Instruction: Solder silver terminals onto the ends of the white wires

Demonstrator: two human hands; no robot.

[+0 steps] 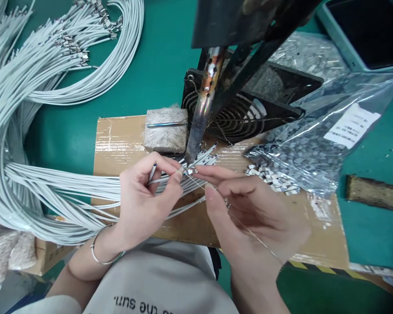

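Observation:
My left hand pinches the end of a white cable between thumb and forefinger; a small metal connector shows at its fingertips. Another white cable end pokes out between its curled fingers. My right hand holds a thin solder wire, which runs across the palm toward the connector. Its forefinger reaches close to the connector's right side. Right above the fingertips a mounted soldering iron points down, its dark tip close to the connector; whether they touch I cannot tell.
Bundled white cables run in from the left over the cardboard. Behind the iron stands a black fan. A wrapped block sits left of the iron. Loose connectors lie beside a plastic bag; a brown sponge is farther right.

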